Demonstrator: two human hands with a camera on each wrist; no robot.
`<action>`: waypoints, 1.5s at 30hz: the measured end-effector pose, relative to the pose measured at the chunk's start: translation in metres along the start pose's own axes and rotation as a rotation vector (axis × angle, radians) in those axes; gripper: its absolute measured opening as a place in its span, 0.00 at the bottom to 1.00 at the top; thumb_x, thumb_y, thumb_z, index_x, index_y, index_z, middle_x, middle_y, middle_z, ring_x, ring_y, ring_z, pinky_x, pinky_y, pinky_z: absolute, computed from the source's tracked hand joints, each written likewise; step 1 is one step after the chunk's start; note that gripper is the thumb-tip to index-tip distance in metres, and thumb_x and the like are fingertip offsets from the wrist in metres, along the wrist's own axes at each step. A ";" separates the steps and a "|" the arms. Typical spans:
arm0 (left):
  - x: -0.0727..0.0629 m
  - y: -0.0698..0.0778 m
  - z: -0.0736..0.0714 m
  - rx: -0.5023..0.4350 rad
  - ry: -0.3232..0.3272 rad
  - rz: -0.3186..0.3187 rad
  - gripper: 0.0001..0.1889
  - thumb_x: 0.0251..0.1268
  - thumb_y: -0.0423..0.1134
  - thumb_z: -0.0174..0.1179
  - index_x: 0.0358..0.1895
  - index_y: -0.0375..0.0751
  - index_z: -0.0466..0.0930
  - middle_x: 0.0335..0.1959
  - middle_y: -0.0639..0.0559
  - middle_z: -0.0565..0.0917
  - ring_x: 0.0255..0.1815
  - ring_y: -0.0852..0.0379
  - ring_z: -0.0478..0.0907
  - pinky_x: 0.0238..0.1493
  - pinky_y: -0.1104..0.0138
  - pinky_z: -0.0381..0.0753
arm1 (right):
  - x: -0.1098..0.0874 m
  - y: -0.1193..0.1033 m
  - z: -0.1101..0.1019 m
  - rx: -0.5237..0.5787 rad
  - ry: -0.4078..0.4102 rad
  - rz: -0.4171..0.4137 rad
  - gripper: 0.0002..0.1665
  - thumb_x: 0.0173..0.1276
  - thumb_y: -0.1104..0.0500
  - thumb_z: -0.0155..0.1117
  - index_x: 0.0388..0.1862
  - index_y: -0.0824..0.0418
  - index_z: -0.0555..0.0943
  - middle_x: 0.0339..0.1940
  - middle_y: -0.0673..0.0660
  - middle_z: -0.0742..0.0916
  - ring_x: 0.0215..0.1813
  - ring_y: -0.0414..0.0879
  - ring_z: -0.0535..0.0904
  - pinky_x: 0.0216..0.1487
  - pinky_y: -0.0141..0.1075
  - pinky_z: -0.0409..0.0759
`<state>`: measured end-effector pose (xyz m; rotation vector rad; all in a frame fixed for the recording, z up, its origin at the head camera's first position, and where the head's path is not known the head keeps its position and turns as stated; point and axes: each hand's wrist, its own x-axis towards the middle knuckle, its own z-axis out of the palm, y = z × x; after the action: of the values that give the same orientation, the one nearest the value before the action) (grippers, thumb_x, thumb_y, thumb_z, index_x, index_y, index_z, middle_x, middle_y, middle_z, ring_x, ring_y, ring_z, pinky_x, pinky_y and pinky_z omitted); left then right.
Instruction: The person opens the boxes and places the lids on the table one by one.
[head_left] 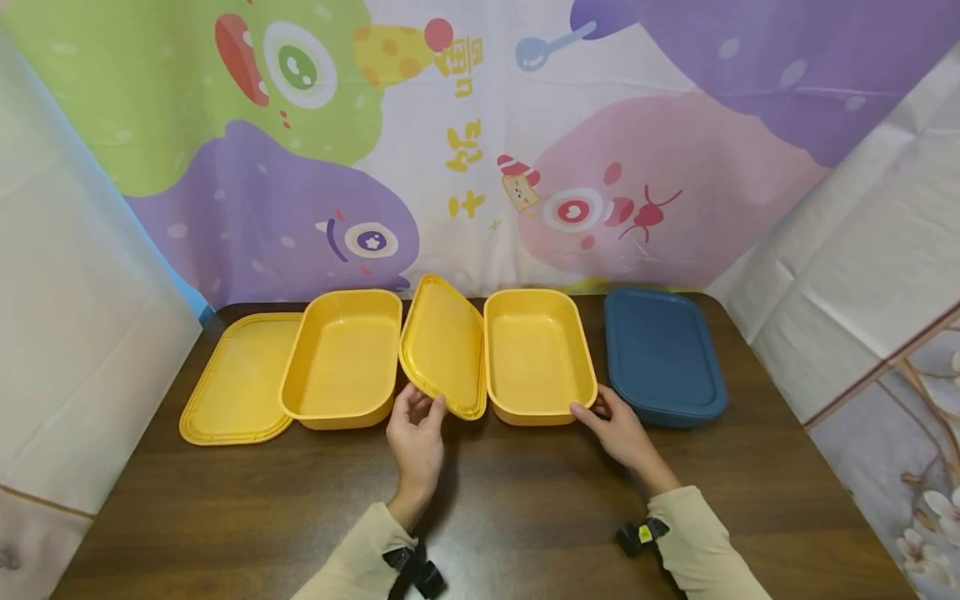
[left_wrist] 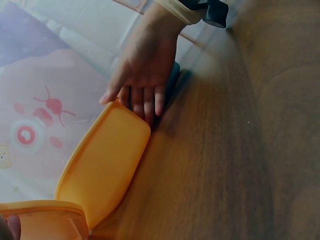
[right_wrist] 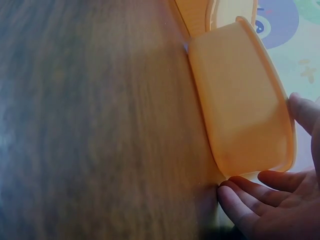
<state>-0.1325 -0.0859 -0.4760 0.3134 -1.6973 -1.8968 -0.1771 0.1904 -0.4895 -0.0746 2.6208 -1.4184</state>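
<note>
Head view: left hand (head_left: 417,440) in pinch on smooth, tilted lid (head_left: 448,346), right hand (head_left: 621,432) in grip on round-cornered box (head_left: 536,362).

Beside the dark-blue rectangular plastic box (head_left: 666,354), the right wrist view cuts off your right hand (right_wrist: 287,206); farthest from that box, a yellow rectangular plastic lid (head_left: 238,379) is partly hidden.

1. Plain yellow, the box (head_left: 341,367) and flat lid (head_left: 236,383) toward the desk's left edge.
2. Plain yellow too, the tilted lid (head_left: 446,346) and narrower box (head_left: 536,358) midway along the far edge.
3. Solid dark blue on the covered container (head_left: 663,354) near the far right corner.
4. Streaky brown wood grain across the desk (head_left: 540,517).
5. Beyond its far edge, a white backdrop (head_left: 487,250) printed with green, purple and pink cartoon creatures and yellow lettering.
6. Cream sleeves (head_left: 708,537).
</note>
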 end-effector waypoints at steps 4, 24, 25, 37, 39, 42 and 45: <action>0.000 -0.002 0.000 0.006 0.001 -0.032 0.19 0.59 0.24 0.61 0.54 0.25 0.75 0.44 0.32 0.81 0.40 0.61 0.79 0.37 0.77 0.79 | 0.000 0.000 0.000 -0.004 0.000 0.006 0.41 0.70 0.43 0.60 0.73 0.63 0.62 0.65 0.67 0.78 0.66 0.60 0.73 0.65 0.54 0.72; -0.009 -0.005 -0.002 0.071 -0.115 -0.160 0.10 0.63 0.21 0.56 0.47 0.24 0.75 0.38 0.33 0.80 0.36 0.57 0.79 0.37 0.74 0.82 | -0.004 -0.006 -0.001 -0.011 0.009 0.029 0.42 0.71 0.43 0.59 0.74 0.65 0.61 0.66 0.68 0.76 0.66 0.61 0.73 0.65 0.54 0.72; -0.009 -0.005 -0.002 0.071 -0.118 -0.167 0.10 0.63 0.21 0.56 0.47 0.24 0.75 0.37 0.33 0.80 0.35 0.58 0.79 0.37 0.74 0.82 | -0.004 -0.007 -0.001 -0.009 0.010 0.033 0.42 0.71 0.43 0.59 0.74 0.65 0.62 0.66 0.68 0.76 0.66 0.61 0.73 0.65 0.54 0.72; -0.011 -0.011 -0.005 0.065 -0.143 -0.301 0.12 0.67 0.23 0.52 0.51 0.22 0.73 0.39 0.35 0.80 0.33 0.61 0.78 0.39 0.73 0.82 | -0.005 -0.005 -0.001 -0.007 0.010 0.036 0.41 0.71 0.43 0.58 0.74 0.65 0.62 0.66 0.68 0.77 0.66 0.60 0.73 0.64 0.53 0.73; -0.010 -0.012 -0.006 0.065 -0.154 -0.317 0.13 0.67 0.23 0.50 0.52 0.22 0.72 0.40 0.35 0.81 0.34 0.62 0.78 0.39 0.73 0.82 | -0.004 -0.005 -0.001 -0.002 0.014 0.049 0.41 0.71 0.43 0.58 0.74 0.64 0.62 0.66 0.68 0.76 0.67 0.60 0.73 0.65 0.53 0.72; -0.009 -0.015 -0.006 0.070 -0.165 -0.349 0.14 0.67 0.24 0.49 0.54 0.23 0.71 0.41 0.37 0.81 0.34 0.63 0.78 0.39 0.73 0.81 | -0.003 -0.004 -0.001 0.004 0.017 0.065 0.42 0.71 0.42 0.59 0.74 0.63 0.61 0.67 0.68 0.75 0.68 0.60 0.71 0.66 0.54 0.71; -0.007 -0.018 -0.006 0.069 -0.170 -0.383 0.13 0.67 0.24 0.49 0.53 0.23 0.70 0.40 0.40 0.81 0.34 0.62 0.78 0.39 0.72 0.81 | -0.003 -0.004 -0.001 0.008 0.014 0.070 0.42 0.71 0.42 0.58 0.74 0.63 0.61 0.68 0.68 0.75 0.68 0.60 0.71 0.67 0.54 0.71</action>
<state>-0.1280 -0.0868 -0.4958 0.5514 -1.9254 -2.1918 -0.1740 0.1895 -0.4848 0.0280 2.6017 -1.4111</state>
